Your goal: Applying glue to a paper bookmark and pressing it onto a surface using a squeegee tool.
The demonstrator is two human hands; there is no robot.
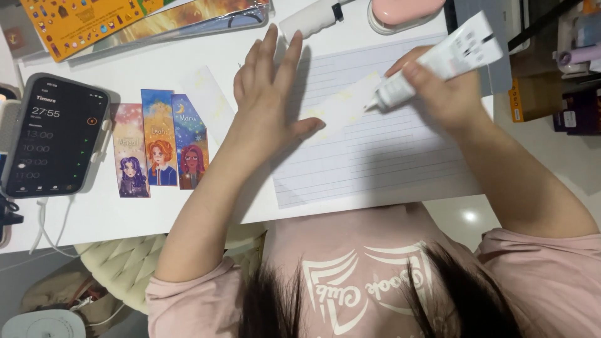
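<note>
While the left hand [269,100] is laid flat, fingers spread, on a white paper strip [341,107] over lined paper [375,156] on the counter [125,213], a white glue tube [438,59] is gripped in the right hand [441,87], nozzle touching the strip.

The person wears a soft pink T-shirt with short sleeves, which end above the elbows, so both forearms are bare. On the chest there is a cream-white print with curved, wing-like lines and some lettering. Dark hair falls over the shirt. The left hand [269,94] and the right hand [438,87] wear no rings or gloves.
</note>
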